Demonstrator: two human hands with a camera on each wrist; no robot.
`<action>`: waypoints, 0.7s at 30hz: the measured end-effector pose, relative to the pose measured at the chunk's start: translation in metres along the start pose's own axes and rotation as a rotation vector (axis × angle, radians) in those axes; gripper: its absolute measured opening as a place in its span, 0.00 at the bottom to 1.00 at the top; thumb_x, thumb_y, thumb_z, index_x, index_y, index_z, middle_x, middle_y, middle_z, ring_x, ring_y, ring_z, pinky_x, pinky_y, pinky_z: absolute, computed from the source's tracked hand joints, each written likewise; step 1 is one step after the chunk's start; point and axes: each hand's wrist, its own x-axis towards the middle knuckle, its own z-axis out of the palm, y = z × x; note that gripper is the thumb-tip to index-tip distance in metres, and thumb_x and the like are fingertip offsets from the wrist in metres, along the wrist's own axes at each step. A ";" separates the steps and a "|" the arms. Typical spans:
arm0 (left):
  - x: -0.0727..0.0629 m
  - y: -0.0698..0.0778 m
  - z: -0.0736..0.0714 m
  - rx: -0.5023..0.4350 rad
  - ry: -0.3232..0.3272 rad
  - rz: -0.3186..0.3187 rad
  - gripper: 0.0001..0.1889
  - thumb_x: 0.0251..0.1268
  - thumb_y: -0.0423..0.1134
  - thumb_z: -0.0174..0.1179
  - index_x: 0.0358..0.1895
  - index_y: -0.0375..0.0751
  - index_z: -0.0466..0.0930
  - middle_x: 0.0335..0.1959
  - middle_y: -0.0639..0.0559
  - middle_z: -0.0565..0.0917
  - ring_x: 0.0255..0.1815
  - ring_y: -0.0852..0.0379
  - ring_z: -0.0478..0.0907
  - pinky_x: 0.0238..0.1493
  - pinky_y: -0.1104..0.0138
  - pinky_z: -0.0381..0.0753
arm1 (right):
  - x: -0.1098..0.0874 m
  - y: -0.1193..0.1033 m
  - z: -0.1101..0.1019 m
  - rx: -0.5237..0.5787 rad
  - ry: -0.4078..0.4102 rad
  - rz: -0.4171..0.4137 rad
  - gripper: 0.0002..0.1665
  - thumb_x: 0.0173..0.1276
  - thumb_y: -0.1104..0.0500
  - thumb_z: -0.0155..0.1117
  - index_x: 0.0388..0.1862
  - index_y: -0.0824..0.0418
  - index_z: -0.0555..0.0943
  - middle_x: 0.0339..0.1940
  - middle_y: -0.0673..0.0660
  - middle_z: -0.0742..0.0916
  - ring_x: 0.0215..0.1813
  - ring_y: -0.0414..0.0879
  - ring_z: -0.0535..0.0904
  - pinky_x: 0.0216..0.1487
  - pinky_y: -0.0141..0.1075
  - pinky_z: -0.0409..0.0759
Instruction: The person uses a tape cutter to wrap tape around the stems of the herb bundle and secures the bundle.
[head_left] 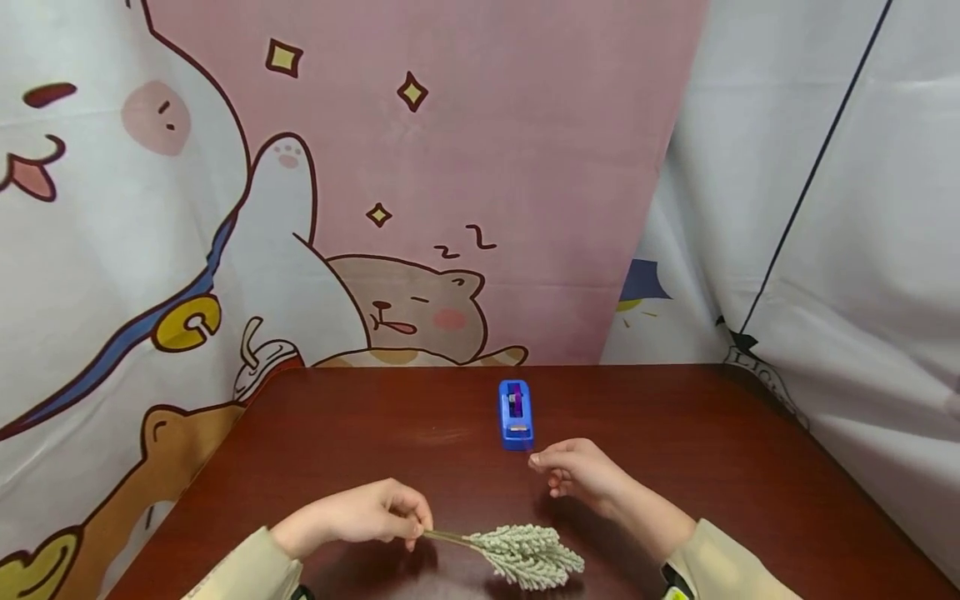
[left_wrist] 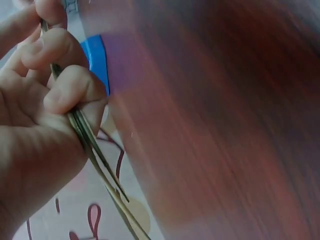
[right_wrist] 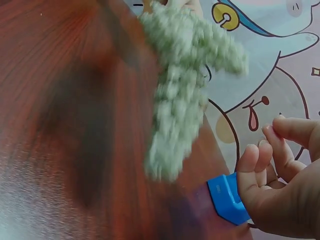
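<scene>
My left hand grips a pale green artificial flower sprig by its thin stems, which run through the curled fingers in the left wrist view. The sprig's fluffy head points right, low over the table. My right hand has thumb and forefinger pinched together just in front of a blue tape dispenser. A faint purple tint shows at those fingertips, like a small bit of the purple tape on the dispenser's roll. The dispenser lies behind the right hand in the right wrist view.
The dark red-brown wooden table reaches back to a cloth backdrop with cartoon animals. White cloth with a dark cord hangs along the right side.
</scene>
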 end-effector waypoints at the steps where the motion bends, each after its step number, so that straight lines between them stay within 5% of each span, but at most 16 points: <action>1: 0.004 -0.001 0.002 0.000 0.003 -0.001 0.09 0.70 0.29 0.52 0.42 0.25 0.78 0.25 0.31 0.78 0.14 0.67 0.56 0.18 0.73 0.57 | 0.001 -0.001 0.000 -0.002 -0.003 -0.003 0.09 0.64 0.61 0.65 0.34 0.69 0.84 0.27 0.50 0.84 0.22 0.38 0.72 0.28 0.31 0.76; 8: 0.041 -0.001 0.022 0.065 0.069 -0.034 0.08 0.66 0.27 0.52 0.39 0.28 0.81 0.23 0.52 0.80 0.16 0.67 0.63 0.19 0.74 0.61 | 0.007 -0.010 0.002 -0.055 -0.008 -0.015 0.08 0.63 0.61 0.64 0.29 0.66 0.83 0.25 0.50 0.83 0.22 0.38 0.71 0.28 0.32 0.76; 21: 0.105 0.008 0.038 0.225 0.333 -0.077 0.05 0.61 0.28 0.58 0.30 0.32 0.82 0.19 0.52 0.81 0.16 0.65 0.67 0.20 0.73 0.65 | 0.011 -0.024 0.007 -0.107 -0.001 -0.003 0.10 0.64 0.61 0.65 0.33 0.68 0.81 0.25 0.52 0.82 0.22 0.39 0.71 0.24 0.31 0.74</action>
